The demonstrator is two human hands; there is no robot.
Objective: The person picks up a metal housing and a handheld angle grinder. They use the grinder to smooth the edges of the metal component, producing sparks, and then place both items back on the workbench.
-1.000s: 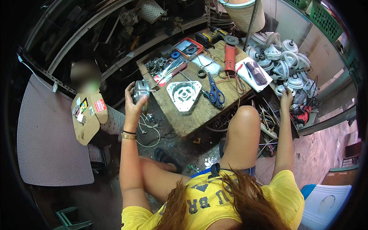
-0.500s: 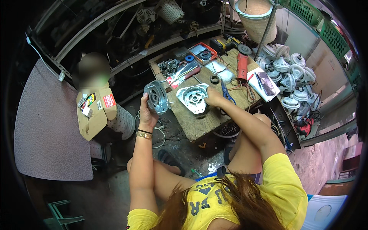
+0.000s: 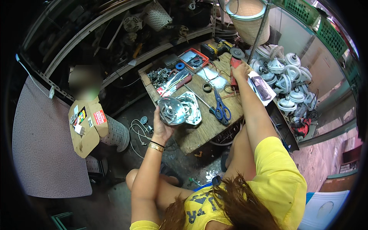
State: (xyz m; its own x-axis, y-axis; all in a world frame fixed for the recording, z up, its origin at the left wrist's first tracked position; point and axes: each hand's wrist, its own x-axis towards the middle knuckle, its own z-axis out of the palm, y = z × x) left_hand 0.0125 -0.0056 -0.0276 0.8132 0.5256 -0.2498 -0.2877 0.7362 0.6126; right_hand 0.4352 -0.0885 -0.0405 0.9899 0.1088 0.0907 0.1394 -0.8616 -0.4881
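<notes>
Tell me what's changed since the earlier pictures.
The right hand left the metal housing it touched half a second ago and moved forward and right onto the red angle grinder; whether its grip has closed is unclear. The left hand moved right, still holding the round metal part, which now partly hides the housing. The drill and scissors stay put.

Casting (image 3: 194, 114) and grinder (image 3: 234, 61) partly covered.
The round part (image 3: 171, 111) in the left hand (image 3: 163, 129) hides the casting's left side and some fingers; the right hand (image 3: 241, 72) covers the grinder's middle. A blurred patch (image 3: 85, 82) masks whatever is above the carton (image 3: 85, 145). The lower edge cuts off the shirt (image 3: 276, 172), the upper the bucket (image 3: 250, 30). Metal bits (image 3: 159, 77) are too small to identify.
</notes>
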